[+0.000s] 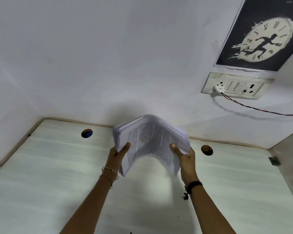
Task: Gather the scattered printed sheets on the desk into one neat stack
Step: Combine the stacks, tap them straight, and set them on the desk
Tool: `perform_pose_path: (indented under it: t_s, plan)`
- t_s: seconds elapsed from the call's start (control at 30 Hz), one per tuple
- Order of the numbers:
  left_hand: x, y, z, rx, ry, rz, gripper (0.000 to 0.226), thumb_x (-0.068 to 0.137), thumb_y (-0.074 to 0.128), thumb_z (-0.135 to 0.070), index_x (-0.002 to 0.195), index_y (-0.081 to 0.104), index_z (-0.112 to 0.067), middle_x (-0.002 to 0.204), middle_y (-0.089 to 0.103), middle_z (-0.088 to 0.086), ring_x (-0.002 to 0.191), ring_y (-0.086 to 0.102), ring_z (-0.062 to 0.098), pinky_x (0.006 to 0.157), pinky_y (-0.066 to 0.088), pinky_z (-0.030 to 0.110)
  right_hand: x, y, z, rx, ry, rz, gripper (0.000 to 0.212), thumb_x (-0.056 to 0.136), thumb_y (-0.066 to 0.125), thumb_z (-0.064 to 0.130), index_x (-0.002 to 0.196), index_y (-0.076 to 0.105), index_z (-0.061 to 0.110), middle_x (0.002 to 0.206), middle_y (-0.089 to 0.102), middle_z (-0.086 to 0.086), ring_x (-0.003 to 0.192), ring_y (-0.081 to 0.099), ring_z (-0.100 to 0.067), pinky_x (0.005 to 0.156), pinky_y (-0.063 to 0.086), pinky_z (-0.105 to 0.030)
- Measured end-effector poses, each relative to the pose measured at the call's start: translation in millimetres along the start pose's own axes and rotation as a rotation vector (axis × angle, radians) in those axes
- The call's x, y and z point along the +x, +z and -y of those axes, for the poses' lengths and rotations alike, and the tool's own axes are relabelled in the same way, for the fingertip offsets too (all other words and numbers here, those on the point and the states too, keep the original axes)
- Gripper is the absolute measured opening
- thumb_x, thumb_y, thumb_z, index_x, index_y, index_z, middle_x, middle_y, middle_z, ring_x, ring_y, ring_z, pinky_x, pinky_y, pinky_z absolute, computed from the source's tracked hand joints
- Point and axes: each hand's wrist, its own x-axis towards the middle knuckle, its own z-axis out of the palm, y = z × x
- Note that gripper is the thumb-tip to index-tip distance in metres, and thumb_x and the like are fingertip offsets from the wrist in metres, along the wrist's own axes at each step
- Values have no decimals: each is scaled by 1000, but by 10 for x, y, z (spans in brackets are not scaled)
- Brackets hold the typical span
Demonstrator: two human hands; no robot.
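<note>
A thick stack of printed sheets (150,142) is held in the air above the white desk (49,174), bowed upward in the middle, with its top page full of text. My left hand (118,155) grips the stack's left edge, thumb on top. My right hand (184,157) grips the right edge the same way. The stack's near edge looks blurred. No loose sheets lie on the visible desk surface.
The desk has two round cable holes, a left hole (87,133) and a right hole (207,150), near the white back wall. A switch-and-socket panel (233,86) with a plugged-in cord and a clock poster (267,38) hang at upper right. A side panel (289,157) bounds the desk's right.
</note>
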Motion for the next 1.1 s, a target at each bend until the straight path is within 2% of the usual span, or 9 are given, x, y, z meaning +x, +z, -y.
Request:
perform_pose_path:
  t_s: [0.13,0.23,0.33,0.47,0.57,0.73,0.9,0.97,1.1]
  plan:
    - [35,-189,297,127,-137,-10,17,80,66,-4,96,61,-5,66,72,-15,82,58,22,80,45,33,-70,-198,-242,-118,110,147,43,74,78,27,114,65,23,110,70,5,101,66,-12,82,51,-21]
    - [-25,-182,495,295,-189,-66,39,79,69,-8,113,57,5,105,66,6,99,59,23,82,37,23,-149,-233,-465,-216,242,206,34,76,78,22,103,61,35,103,65,16,97,62,0,74,48,-14]
    - [-31,-155,560,249,-197,-95,41,80,67,-4,117,53,9,114,60,18,107,57,28,81,35,21,-162,-202,-525,-189,244,143,27,80,73,14,95,63,34,97,67,13,86,63,4,71,49,-12]
    - [-25,-198,430,197,-186,-80,29,82,64,-3,110,58,2,88,64,8,94,61,21,79,40,22,-114,-178,-448,-127,191,87,22,81,72,9,96,67,24,92,71,7,80,67,-2,66,50,-8]
    - [16,-309,394,214,-146,-25,32,79,67,-2,110,60,1,68,69,-12,67,65,-2,60,48,6,-88,-226,-367,-108,138,90,27,78,76,13,101,68,23,92,73,12,83,67,3,69,50,-9]
    - [47,-324,466,276,-132,-39,25,74,73,-4,95,60,-5,95,61,7,89,55,19,61,46,11,-108,-384,-476,-147,135,129,35,77,76,23,112,69,20,112,71,6,106,64,-6,91,48,-24]
    - [38,-293,490,249,-56,-48,27,79,67,-3,104,64,8,74,65,-4,79,64,13,60,46,0,-63,-350,-420,-163,153,99,26,79,75,19,105,72,16,104,73,-8,102,66,-25,88,50,-35]
    - [53,-308,461,241,-16,-31,28,79,66,-2,106,63,6,74,67,-13,72,66,2,65,49,5,-42,-345,-369,-138,133,101,26,79,74,19,105,72,15,104,74,-8,101,67,-24,90,50,-36]
    - [86,-380,448,293,9,2,41,74,74,-10,112,61,-1,91,66,3,89,60,20,81,50,25,-72,-359,-386,-161,145,107,26,77,76,17,102,70,22,101,73,4,96,67,-9,72,50,-10]
